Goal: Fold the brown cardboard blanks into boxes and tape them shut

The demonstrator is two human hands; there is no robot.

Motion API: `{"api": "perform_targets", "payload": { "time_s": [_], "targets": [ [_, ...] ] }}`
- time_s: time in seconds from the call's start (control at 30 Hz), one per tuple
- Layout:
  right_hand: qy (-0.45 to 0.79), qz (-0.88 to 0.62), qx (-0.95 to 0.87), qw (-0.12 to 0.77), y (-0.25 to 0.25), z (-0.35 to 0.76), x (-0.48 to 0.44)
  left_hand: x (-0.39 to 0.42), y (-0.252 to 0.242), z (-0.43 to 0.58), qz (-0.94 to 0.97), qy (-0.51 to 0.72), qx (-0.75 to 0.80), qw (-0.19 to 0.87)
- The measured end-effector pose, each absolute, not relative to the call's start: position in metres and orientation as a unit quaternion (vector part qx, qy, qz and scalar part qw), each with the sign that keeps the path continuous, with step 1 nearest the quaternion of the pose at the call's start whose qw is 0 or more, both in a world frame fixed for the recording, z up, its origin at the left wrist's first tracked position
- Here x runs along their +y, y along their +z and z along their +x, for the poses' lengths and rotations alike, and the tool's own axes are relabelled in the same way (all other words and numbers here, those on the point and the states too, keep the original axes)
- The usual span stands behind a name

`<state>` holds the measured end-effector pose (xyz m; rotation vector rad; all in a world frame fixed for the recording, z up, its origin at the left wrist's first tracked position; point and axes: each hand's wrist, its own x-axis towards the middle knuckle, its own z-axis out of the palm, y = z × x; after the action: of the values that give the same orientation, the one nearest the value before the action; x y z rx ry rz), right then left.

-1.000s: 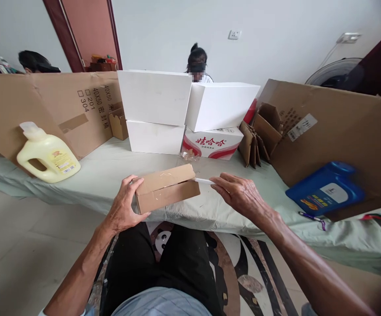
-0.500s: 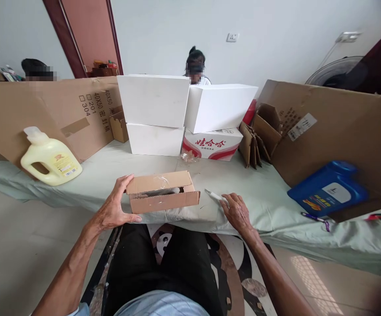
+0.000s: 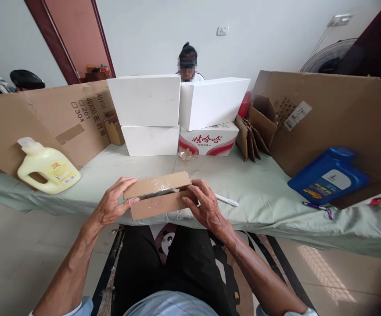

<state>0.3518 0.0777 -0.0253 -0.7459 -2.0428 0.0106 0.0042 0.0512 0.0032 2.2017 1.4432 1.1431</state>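
A small brown cardboard box lies at the table's near edge, its top flaps parted along a narrow slit with clear tape over them. My left hand grips the box's left end, thumb on the near flap. At the right end my right hand holds the box too, its thumb at the near flap and its fingers on the far side. Something greyish shows in the slit, too little of it to name. Just right of my right hand, a white-handled utility knife lies on the cloth, its tip end hidden.
White boxes and a red-and-white carton are stacked ahead. Large cardboard panels flank the table. A yellow jug stands left; a blue bottle and purple pen lie right. A person sits beyond the boxes.
My right hand has let go of the utility knife, leaving it on the cloth, and moved left onto the box's right end. My left thumb has moved up onto the flap.
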Motion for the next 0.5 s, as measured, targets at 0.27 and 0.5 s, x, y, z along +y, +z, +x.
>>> {"api": "perform_targets", "payload": {
  "time_s": [0.27,0.5],
  "targets": [
    [-0.014,-0.303,-0.850,0.431,-0.013,0.349,0.068,0.070,0.030,0.025,0.656,0.489,0.549,0.172],
    [-0.059,-0.295,-0.860,0.413,-0.005,0.348,0.072,0.095,0.032,0.032,0.605,0.503,0.576,0.222]
  ]
}}
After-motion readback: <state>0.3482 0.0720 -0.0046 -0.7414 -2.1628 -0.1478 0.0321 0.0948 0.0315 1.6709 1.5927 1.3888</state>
